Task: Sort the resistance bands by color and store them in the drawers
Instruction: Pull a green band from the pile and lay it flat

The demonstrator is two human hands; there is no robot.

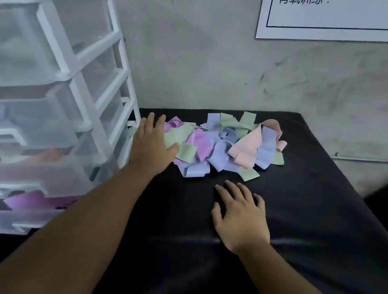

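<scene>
From the head view we see the bands (224, 144) in one loose heap on the black bench (317, 218), near its far edge by the wall (202, 58). Green, blue, purple and peach strips lie tangled over each other.

The left hand (152, 142) is out at the heap's left end, palm down, fingers straight and together. Its fingertips lie by a purple band (173, 123), and its thumb touches a green band (185, 152). Nothing is pinched or curled round; the hand lies flat against the edge of the heap.

The right hand (240, 218) is flat on the bare bench, fingers spread and relaxed, holding nothing. It sits on the near side of the heap, close to it but apart. The nearest strip is a blue band (195, 170), just beyond the fingertips.

At the bench's left edge stand the drawers (42, 95), a white frame with clear fronts, just beside the left hand. A purple strip (35, 200) shows through a low drawer, and something peach (48, 154) shows in the one above it. We cannot make out the upper drawers' contents.

A poster (363, 21) hangs on the wall above the right corner.
</scene>
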